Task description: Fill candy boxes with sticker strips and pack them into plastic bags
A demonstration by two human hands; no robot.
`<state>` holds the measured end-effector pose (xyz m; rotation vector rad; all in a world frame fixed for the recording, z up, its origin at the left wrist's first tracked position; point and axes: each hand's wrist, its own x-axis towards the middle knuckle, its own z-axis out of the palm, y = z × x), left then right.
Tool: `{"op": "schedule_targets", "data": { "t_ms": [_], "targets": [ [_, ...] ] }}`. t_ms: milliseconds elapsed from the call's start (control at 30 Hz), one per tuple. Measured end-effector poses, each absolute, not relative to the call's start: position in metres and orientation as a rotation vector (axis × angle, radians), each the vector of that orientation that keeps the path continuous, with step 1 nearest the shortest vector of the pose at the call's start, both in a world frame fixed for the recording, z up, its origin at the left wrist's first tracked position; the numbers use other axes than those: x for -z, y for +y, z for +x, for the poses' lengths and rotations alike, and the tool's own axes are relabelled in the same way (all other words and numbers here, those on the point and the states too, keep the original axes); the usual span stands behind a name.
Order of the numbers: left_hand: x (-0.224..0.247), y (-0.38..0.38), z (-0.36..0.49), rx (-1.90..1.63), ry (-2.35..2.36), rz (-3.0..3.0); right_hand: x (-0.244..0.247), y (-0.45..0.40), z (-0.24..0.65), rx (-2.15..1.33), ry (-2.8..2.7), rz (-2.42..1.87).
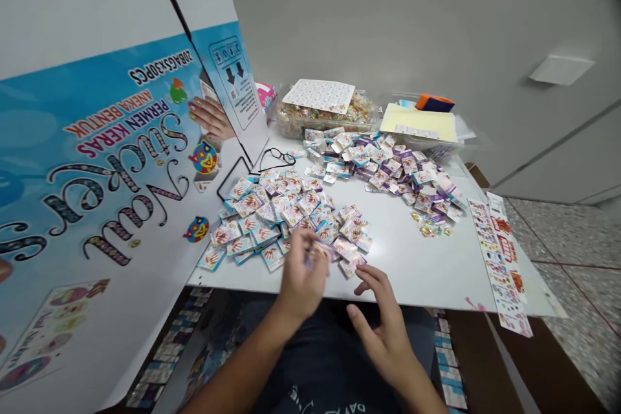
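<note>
In my left hand point(303, 275) is a small purple-and-white printed packet point(321, 251), pinched between thumb and fingers at the front of the table. My right hand point(383, 323) hovers over the table's front edge, fingers apart, holding nothing. Its fingertips come near the closest packets. Just beyond my left hand spreads a pile of small flat packets point(262, 233), blue or purple, printed with pictures of hands. Farther back lies a second heap of small boxes point(383, 162), several with raised flaps. Small colourful candies point(431, 226) lie beside that heap.
A large printed carton point(116, 162) stands on the left. Black-framed glasses point(276, 158) lie near it. Behind are a clear tub point(291, 121) of colourful pieces and another tub point(439, 150) with yellow paper point(417, 121) on top. Sticker strips point(499, 265) overhang the table's right side.
</note>
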<state>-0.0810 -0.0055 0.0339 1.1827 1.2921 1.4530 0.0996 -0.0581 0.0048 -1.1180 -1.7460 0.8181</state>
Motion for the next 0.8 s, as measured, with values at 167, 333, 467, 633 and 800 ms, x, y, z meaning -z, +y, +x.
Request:
{"op": "schedule_targets", "data": {
  "t_ms": [167, 333, 467, 633, 800],
  "targets": [
    [-0.041, 0.056, -0.145, -1.785, 1.734, 1.538, 0.03, -0.086, 0.113, -0.745, -1.829, -1.213],
    [-0.034, 0.098, -0.185, -1.537, 1.904, 2.003, 0.05, -0.103, 0.138, -0.565, -1.893, -1.299],
    [-0.016, 0.111, -0.19, -1.272, 2.116, 1.984, 0.05, -0.1, 0.155, -0.49, -1.815, -1.372],
    [-0.006, 0.113, -0.191, -1.189, 2.284, 1.892, 0.05, -0.089, 0.169, -0.435, -1.775, -1.415],
    [-0.009, 0.109, -0.192, -1.196, 2.261, 1.9, 0.057, -0.083, 0.179, -0.398, -1.778, -1.452]
  ]
}}
